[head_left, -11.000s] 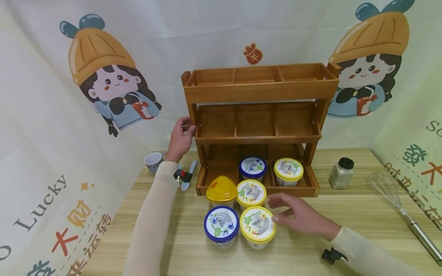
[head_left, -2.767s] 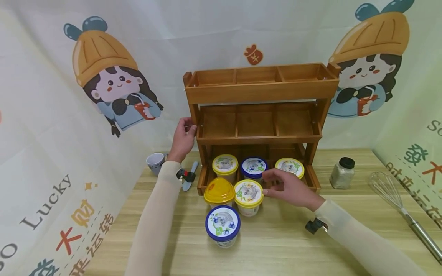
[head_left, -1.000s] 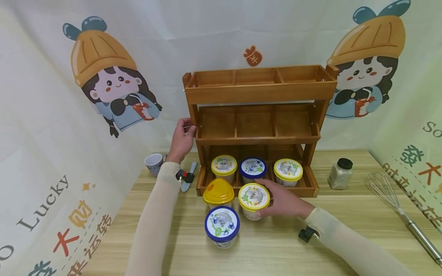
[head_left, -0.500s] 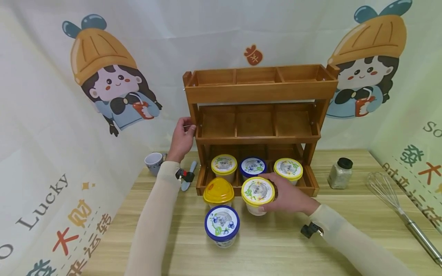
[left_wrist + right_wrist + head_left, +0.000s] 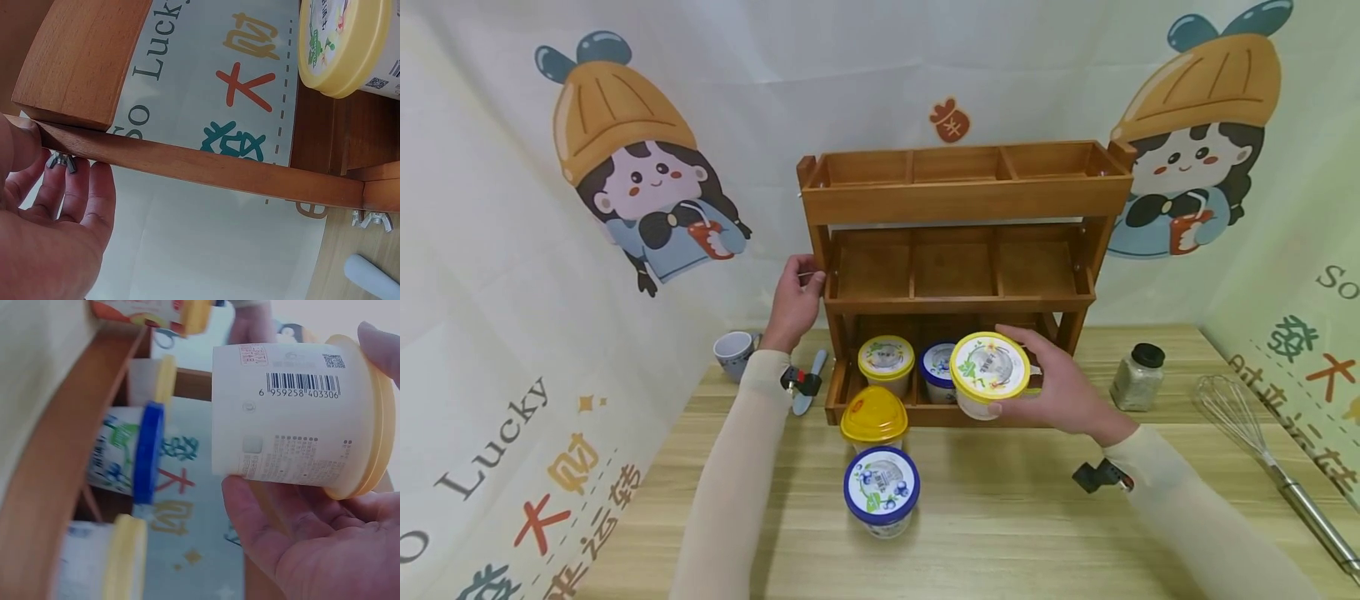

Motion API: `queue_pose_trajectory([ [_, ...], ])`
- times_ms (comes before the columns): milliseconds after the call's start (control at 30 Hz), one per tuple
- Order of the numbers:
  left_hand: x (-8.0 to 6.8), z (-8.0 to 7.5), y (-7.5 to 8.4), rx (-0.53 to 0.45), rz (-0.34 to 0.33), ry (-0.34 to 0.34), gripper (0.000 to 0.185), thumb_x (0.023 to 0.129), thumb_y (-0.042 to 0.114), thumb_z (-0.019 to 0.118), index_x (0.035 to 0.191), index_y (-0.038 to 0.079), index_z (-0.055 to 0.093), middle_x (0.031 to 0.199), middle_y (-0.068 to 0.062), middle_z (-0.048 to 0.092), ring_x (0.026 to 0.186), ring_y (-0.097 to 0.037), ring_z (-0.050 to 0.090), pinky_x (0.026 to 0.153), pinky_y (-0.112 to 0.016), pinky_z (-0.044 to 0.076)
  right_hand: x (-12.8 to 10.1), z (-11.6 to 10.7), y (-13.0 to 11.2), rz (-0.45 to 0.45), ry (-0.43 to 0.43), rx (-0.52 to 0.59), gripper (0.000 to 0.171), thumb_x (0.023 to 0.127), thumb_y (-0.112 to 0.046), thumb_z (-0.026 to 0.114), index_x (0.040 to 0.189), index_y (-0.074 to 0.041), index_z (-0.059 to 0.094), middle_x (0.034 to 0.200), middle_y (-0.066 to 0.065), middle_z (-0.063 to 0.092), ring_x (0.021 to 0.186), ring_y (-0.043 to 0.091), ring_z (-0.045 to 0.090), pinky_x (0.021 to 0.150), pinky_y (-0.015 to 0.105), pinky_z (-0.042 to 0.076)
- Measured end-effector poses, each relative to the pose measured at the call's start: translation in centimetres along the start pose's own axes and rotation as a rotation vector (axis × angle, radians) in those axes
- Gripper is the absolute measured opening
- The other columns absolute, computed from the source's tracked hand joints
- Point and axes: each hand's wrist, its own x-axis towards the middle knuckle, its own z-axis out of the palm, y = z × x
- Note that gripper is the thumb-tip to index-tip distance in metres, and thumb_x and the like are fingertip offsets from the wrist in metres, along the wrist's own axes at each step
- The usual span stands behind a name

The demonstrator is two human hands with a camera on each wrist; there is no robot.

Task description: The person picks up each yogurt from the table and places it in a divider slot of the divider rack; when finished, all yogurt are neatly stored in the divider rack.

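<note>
Cup [image 5: 989, 374] with the yellow lid has left the table and now hangs at frame centre before the rack's [image 5: 962, 196] bottom tier, pinched in the right hand [image 5: 1060, 392]. Left hand [image 5: 793, 300] keeps gripping the rack's left post, steadying it.

The cup [image 5: 989, 375] carried a yellow lid printed with green leaves and a white side with a black barcode. The wooden rack [image 5: 958, 200] was warm reddish brown. In its bottom tier stood a yellow-lidded tub [image 5: 886, 360] and a blue-lidded tub [image 5: 937, 367]. On the pale wood-grain worktop [image 5: 1022, 533] sat a plain yellow domed cup [image 5: 873, 417] and a blue-rimmed cup [image 5: 881, 487] with a blueberry print. Both sleeves [image 5: 730, 483] were cream.
</note>
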Motion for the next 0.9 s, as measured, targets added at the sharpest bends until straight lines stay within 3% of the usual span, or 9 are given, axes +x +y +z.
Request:
queue_pose_trajectory([
  [367, 0.2, 0.0, -0.1, 0.011, -0.006, 0.005, 0.033, 0.112, 0.017, 0.052, 0.143, 0.005, 0.048, 0.141, -0.018, 0.054, 0.133, -0.036, 0.054, 0.113, -0.053, 0.048, 0.5, -4.3, -2.3, -0.002, 0.120, 0.023, 0.099, 0.086, -0.017, 0.089, 0.164, -0.011, 0.030, 0.148, 0.017, 0.052, 0.122, 0.034, 0.062, 0.088, 0.012, 0.055],
  [500, 0.1, 0.0, 0.0, 0.007, -0.002, 0.004, 0.033, 0.112, 0.016, 0.052, 0.143, 0.005, 0.049, 0.140, -0.019, 0.054, 0.132, -0.036, 0.054, 0.113, -0.054, 0.047, 1.1, -5.9, -2.8, -0.003, 0.184, -0.001, 0.098, 0.087, -0.015, 0.088, 0.165, -0.012, 0.030, 0.149, 0.015, 0.052, 0.119, 0.023, 0.060, 0.086, 0.009, 0.054],
  [667, 0.0, 0.0, 0.0, 0.009, -0.006, -0.001, 0.034, 0.112, 0.016, 0.051, 0.144, 0.004, 0.048, 0.142, -0.019, 0.054, 0.133, -0.037, 0.054, 0.114, -0.054, 0.047, 2.5, -7.8, -2.7, -0.009, 0.249, -0.049, 0.096, 0.088, -0.016, 0.087, 0.166, -0.012, 0.032, 0.150, 0.015, 0.052, 0.112, 0.011, 0.055, 0.084, 0.007, 0.050],
  [900, 0.0, -0.1, 0.1, 0.008, -0.014, -0.009, 0.034, 0.112, 0.016, 0.051, 0.144, 0.005, 0.048, 0.142, -0.019, 0.053, 0.135, -0.037, 0.053, 0.114, -0.054, 0.046, 4.9, -9.7, -1.9, 0.068, 0.265, 0.004, 0.096, 0.090, -0.022, 0.085, 0.167, -0.013, 0.028, 0.150, 0.014, 0.049, 0.114, 0.014, 0.053, 0.081, 0.006, 0.052],
])
